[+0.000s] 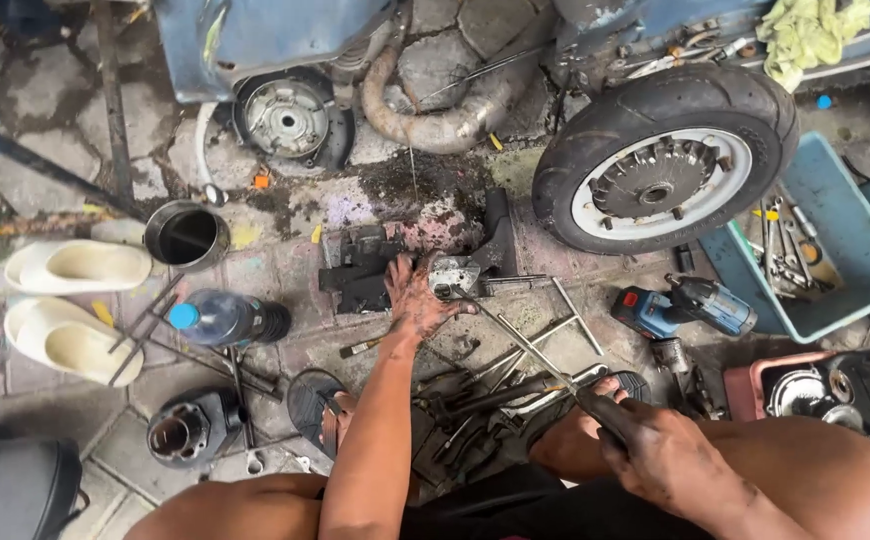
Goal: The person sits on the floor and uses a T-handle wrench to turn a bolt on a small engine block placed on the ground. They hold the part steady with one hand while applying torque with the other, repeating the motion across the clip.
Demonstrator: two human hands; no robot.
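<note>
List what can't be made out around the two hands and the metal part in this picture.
- Head view: left hand covers part of the small metal part; its underside and the contact are hidden.
- Right hand wraps the long tool; its handle end is hidden in the grip.
- Tool tip at the part: too small to tell its type.
- Tools in the blue tray: too small; the tray is cut by the right edge.

A single head-worn camera looks almost straight down from above a crouching person, close enough that the knees fill the bottom edge from 5 to 7 o'clock. The left hand (417, 298) sits near centre; the right hand (655, 455) lies toward 4 o'clock. A scooter wheel (665, 160) lies at 1 o'clock, white clogs (75, 305) at 9 o'clock.
</note>
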